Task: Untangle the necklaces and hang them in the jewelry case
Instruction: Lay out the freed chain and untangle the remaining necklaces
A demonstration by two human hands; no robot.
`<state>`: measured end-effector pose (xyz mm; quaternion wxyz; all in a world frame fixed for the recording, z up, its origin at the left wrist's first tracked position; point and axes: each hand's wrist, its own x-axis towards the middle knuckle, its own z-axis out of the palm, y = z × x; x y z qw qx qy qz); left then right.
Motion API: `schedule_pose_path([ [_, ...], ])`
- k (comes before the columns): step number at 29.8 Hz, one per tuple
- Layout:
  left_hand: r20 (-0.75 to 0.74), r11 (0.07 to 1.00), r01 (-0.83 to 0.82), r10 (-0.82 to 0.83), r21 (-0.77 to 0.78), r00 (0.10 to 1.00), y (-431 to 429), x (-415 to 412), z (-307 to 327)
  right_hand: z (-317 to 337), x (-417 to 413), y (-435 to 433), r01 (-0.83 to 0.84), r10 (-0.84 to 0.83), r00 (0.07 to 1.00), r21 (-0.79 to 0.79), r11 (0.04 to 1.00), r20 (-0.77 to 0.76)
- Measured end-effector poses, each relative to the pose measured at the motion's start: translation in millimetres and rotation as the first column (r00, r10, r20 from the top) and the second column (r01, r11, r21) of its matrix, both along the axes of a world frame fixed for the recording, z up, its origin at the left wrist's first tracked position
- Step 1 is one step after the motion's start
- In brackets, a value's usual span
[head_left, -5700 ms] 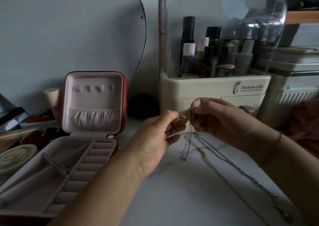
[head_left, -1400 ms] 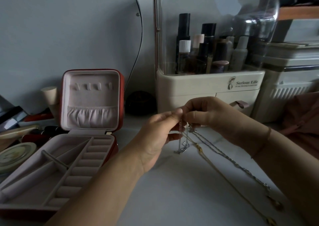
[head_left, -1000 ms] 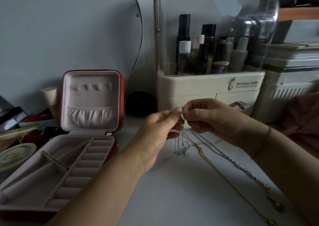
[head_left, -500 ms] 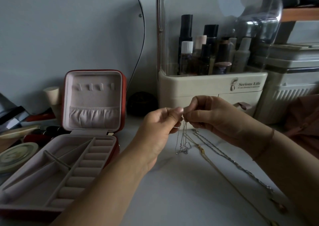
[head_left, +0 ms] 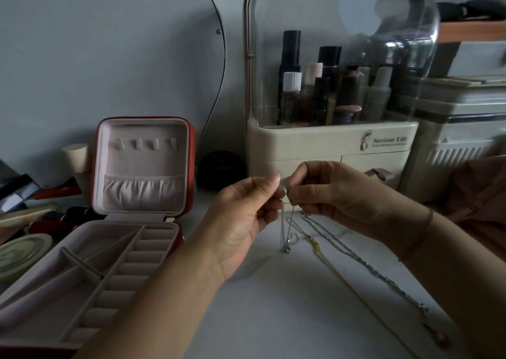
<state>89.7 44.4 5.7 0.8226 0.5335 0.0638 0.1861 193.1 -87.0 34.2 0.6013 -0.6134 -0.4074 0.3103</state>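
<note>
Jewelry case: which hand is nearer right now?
Left. The left hand is just right of the open case, level with its lid. The right hand is farther right, beyond the left hand; both pinch a thin chain between them.

jewelry case [head_left: 192,153]: red shell, pale pink lining | thin necklace [head_left: 281,230]: silver | flat chain [head_left: 317,248]: gold | cosmetics organizer [head_left: 309,145]: cream base
</note>
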Motion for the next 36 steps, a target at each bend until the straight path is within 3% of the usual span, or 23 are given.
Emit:
schedule_pose_path([
  [14,-0.01,0.995,0.092,-0.092,-0.025,0.996,-0.4,-6.3,8.2,0.2,3.1,0.7,0.004,-0.003,0.995,0.016,1.0,-0.1],
  [24,-0.057,0.997,0.057,-0.06,-0.054,0.997,0.3,-3.5,8.0,-2.2,-1.3,2.5,-0.048,0.05,0.993,0.02,0.999,-0.106],
  [32,-0.14,0.993,0.01,0.007,0.115,0.99,1.5,-7.2,7.5,-2.0,-1.1,0.7,0.02,-0.019,0.999,0.021,1.0,-0.031],
  [36,-0.168,0.98,-0.085,0.116,0.18,0.979,1.9,-4.9,6.4,0.5,-0.2,1.8,0.077,-0.071,0.994,0.076,0.994,-0.086],
])
